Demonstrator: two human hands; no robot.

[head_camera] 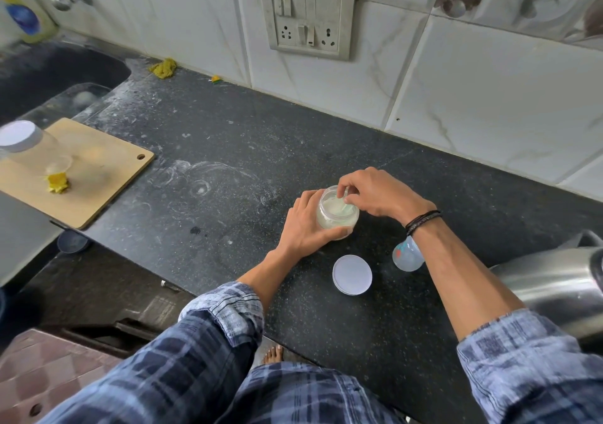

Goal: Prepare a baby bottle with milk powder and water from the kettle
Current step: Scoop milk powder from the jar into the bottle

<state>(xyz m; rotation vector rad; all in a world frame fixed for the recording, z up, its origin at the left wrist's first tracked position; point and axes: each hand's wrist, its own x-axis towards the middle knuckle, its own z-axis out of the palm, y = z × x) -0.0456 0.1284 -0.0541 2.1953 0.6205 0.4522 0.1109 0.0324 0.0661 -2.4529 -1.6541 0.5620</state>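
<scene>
Here, at centre frame, the left hand (305, 224) wraps the open powder jar (337, 211) on the dark counter (228, 149); the right hand (375, 195) dips pinched fingertips into its mouth, on a pale scoop (346, 207); the jar's white lid (352, 274) lies just below; the baby bottle (408, 255) stands lower right, beside the steel kettle (554, 290).

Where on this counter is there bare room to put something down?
The widest bare patch lies between the cutting board and the powder jar. Behind the jar, up to the wall, is free too. It is crowded around the white lid, baby bottle and kettle.
</scene>
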